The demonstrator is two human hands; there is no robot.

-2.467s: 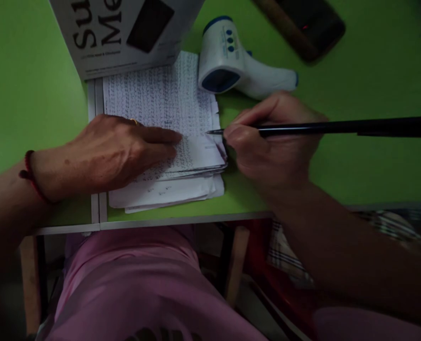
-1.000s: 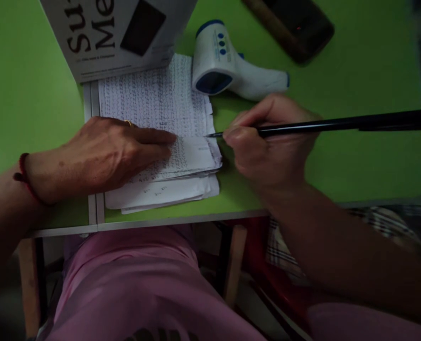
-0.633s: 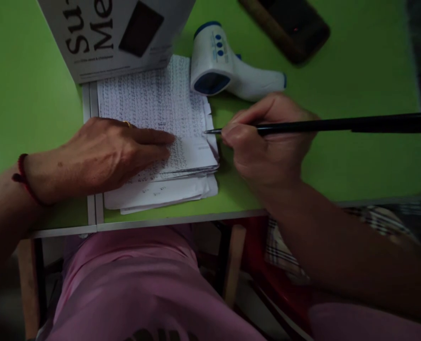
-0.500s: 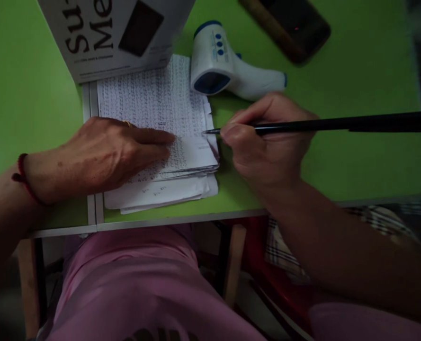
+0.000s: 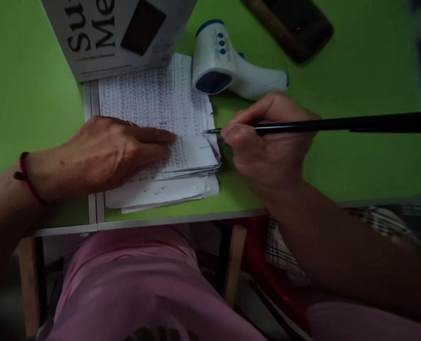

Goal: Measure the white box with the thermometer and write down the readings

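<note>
A stack of handwritten white papers [image 5: 160,99] lies on the green table [image 5: 355,61]. My left hand [image 5: 111,151] rests flat on the stack, fingers pointing right and pressing the sheets down; it wears a ring, with a red thread at the wrist. My right hand [image 5: 270,142] grips a long black pen [image 5: 338,124], whose tip touches the right edge of the top sheet. The pen's far end runs off the right side of the view.
A white and blue infrared thermometer [image 5: 228,66] lies just beyond the papers. A grey printed box [image 5: 114,33] overlaps the stack's far edge. A dark phone [image 5: 295,23] sits at the back right. The table's front edge [image 5: 182,220] is close to my lap.
The pen tip has shifted slightly along the right edge of the top sheet. My left hand stays pressed on the papers. The view drifted a little.
</note>
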